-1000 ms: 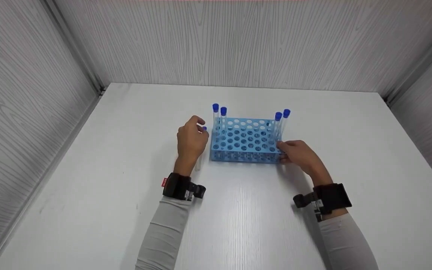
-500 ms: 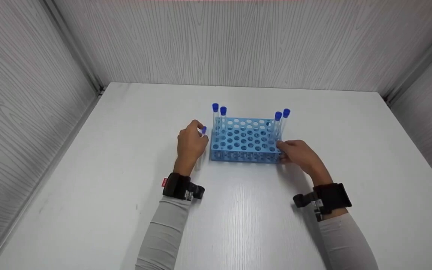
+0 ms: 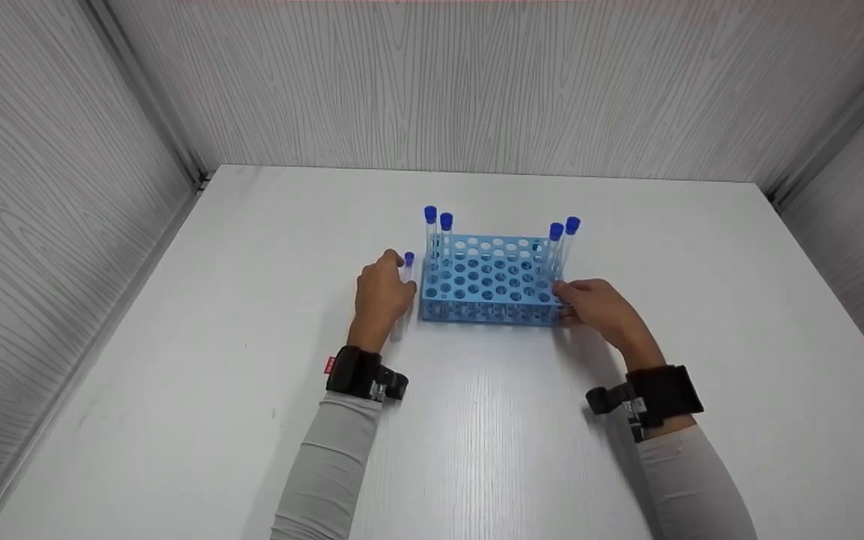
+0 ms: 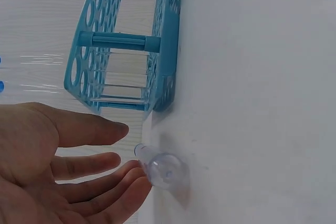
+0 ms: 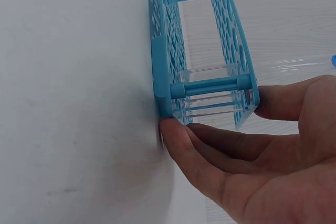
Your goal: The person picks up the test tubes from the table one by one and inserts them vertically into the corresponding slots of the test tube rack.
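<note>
A blue test tube rack (image 3: 492,303) stands on the table with two blue-capped test tubes upright at its left end (image 3: 431,232) and two at its right end (image 3: 570,244). Another capped test tube (image 3: 408,262) lies on the table left of the rack. Beside it is my left hand (image 3: 383,296), thumb and fingers apart; in the left wrist view the fingertips are right at this loose tube (image 4: 167,170), none curled round it. My right hand (image 3: 598,306) grips the rack's near right corner, thumb at the top plate and fingers at the base (image 5: 165,106).
The white table (image 3: 507,435) is enclosed by a back wall (image 3: 477,90) and side panels with a wood-grain pattern. Each wrist wears a black strap with a small camera, the left one (image 3: 394,385) over the table.
My left hand has shifted slightly toward me, so more of the loose tube's blue cap shows. The right hand and the rack have stayed put.
</note>
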### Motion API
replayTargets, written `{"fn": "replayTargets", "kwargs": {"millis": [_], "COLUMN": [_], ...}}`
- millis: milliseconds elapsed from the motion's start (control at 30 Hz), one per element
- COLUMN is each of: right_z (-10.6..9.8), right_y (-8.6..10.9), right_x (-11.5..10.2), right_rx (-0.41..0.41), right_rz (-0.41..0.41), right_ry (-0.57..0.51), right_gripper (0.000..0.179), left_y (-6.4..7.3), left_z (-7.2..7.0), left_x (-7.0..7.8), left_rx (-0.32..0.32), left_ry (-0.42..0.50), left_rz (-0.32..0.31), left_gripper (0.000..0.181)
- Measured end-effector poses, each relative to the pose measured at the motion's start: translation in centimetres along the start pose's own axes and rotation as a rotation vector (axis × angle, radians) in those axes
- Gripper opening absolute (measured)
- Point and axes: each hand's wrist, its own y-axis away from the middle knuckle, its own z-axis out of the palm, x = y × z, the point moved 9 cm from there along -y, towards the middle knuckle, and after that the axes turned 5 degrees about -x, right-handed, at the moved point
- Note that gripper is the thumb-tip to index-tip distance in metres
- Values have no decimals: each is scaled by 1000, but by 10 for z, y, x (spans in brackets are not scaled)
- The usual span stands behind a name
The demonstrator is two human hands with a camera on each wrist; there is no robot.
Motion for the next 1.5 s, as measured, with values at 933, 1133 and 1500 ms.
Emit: {"fn": "replayTargets", "kwargs": {"millis": [933,1133,1500], "right_z": [0,-1,-1], "right_y": [-1,0,0], "right_x": [-2,-2,-1], "right_rx": [15,17,20], "right_rz": [-12,-20,-11], "right_ry": [13,10,34], "right_gripper": [59,60,62], "left_y": [-2,-2,-1], "left_z": [5,6,6], "left_x": [-7,-7,-9], "left_rx": [-26,-35,-62], "left_ry": [-73,-74,-55], "left_rz": [0,-12,-28], "left_gripper": [22,18,15]}}
